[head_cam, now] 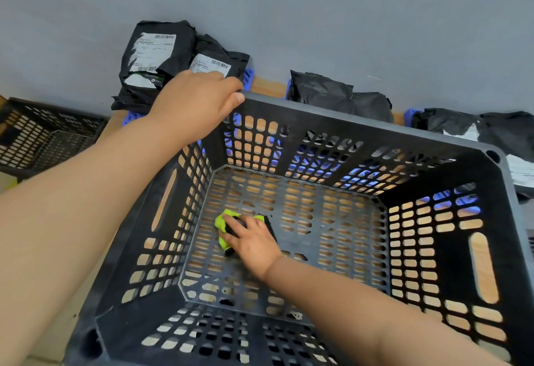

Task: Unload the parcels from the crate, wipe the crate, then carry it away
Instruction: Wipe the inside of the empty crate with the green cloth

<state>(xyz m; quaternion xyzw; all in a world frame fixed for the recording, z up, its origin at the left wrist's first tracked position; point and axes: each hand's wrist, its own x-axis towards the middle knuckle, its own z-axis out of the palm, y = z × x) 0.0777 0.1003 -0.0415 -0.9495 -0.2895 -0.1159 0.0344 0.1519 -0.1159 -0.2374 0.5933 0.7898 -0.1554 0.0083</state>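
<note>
cloth (222, 222) half under right hand (254, 243), crate (346, 117) cropped

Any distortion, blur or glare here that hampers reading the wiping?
Head view throughout: the wide-angle lens bows the crate rim and stretches the near forearms; light is even, no glare; right hand and cloth read clearly; parcel labels are too soft to read.

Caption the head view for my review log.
Left hand grips the crate rim while the right hand holds a green cloth against its floor; parcels lie outside.
</note>
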